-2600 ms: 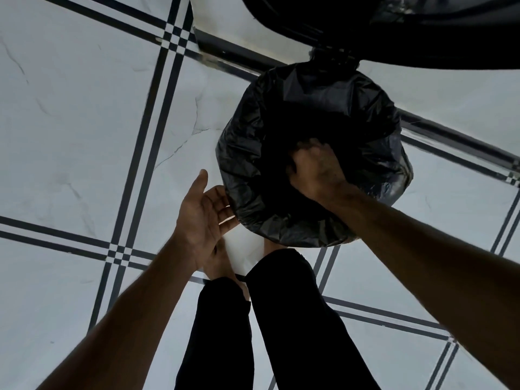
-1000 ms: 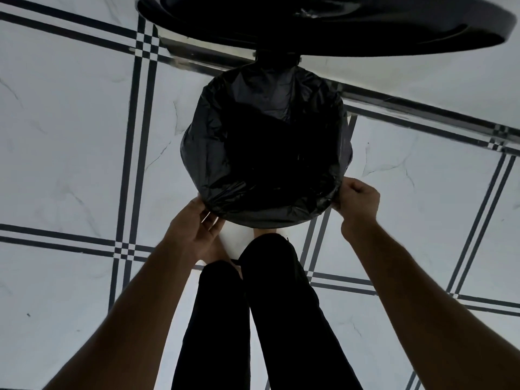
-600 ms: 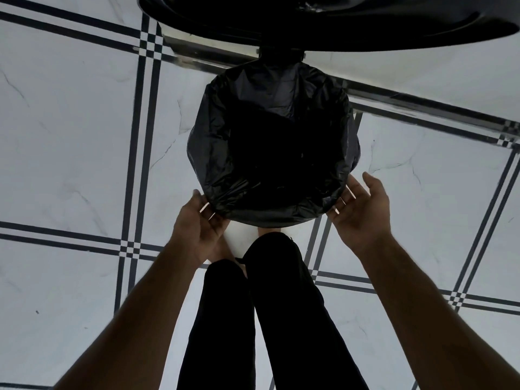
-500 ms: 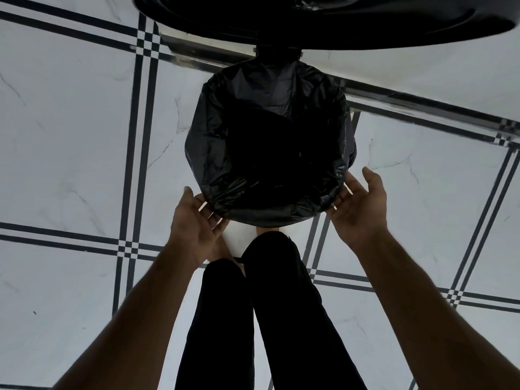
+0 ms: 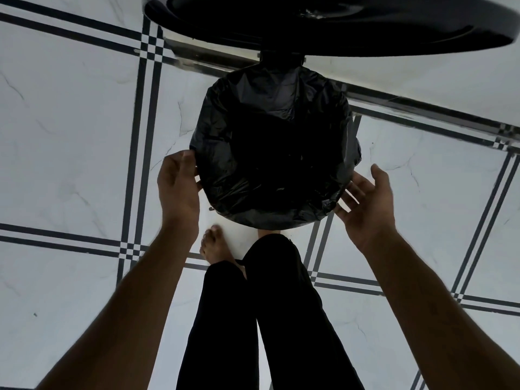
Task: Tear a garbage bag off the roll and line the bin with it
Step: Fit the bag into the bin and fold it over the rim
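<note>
A round bin stands on the floor straight ahead, wholly covered by a black garbage bag point(image 5: 274, 147) that is folded over its rim and sunk into its dark inside. The bin's own walls are hidden by the plastic. My left hand point(image 5: 178, 187) is at the bag's left edge, fingers spread, thumb and fingertips touching the plastic. My right hand point(image 5: 365, 198) is open at the bag's lower right edge, palm up, fingers close to the plastic. No roll is in view.
The bin's open black lid point(image 5: 337, 23) hangs over the top of the view, hinged at the back. White marble floor tiles point(image 5: 70, 136) with dark stripe lines lie all around. My legs in black trousers point(image 5: 267, 319) and a bare foot point(image 5: 215, 246) stand just before the bin.
My right hand left the inside of the bag, gripped its right rim, then let go. My left hand has now slid up along the bag's left edge; both hands are spread.
</note>
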Available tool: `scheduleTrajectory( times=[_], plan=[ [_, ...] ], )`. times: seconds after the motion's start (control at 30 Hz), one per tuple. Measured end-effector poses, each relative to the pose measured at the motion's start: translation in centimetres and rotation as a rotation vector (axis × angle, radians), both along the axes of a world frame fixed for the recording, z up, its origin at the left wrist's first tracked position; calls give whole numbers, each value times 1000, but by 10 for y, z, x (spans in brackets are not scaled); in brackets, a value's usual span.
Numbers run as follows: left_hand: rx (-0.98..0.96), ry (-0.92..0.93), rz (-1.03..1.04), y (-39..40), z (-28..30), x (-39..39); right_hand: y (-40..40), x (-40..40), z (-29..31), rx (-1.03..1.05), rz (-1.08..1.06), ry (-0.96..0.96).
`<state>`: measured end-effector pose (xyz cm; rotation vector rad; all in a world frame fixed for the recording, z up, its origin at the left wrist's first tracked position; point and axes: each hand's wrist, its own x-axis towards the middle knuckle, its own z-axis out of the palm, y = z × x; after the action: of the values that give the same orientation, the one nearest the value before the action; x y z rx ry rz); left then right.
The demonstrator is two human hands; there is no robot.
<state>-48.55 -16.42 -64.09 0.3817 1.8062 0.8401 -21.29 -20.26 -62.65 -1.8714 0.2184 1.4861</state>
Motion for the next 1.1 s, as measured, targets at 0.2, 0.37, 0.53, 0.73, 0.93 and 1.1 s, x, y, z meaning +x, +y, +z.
scheduleTrajectory(
  times=[0.2, 0.37, 0.53, 0.73, 0.93, 1.1],
  plan=[
    [-125, 6, -70, -11, -4, 1, 7, 1, 4, -14, 24, 19],
    [-231, -62, -50, -19, -3, 2, 7, 1, 1, -25, -22, 69],
    [-238, -146, -15, -19, -2, 2, 10, 5, -1, -67, -5, 102],
    [-308, -271, 84, -17, 2, 5, 16, 6, -4, -104, -87, 154],
    [-367, -416, 271, -29, 6, -1, 6, -1, -6, -134, -238, 51],
    [-454, -178, 244, -45, 9, 8, -6, -14, -2, -273, -117, -289]
  ],
)
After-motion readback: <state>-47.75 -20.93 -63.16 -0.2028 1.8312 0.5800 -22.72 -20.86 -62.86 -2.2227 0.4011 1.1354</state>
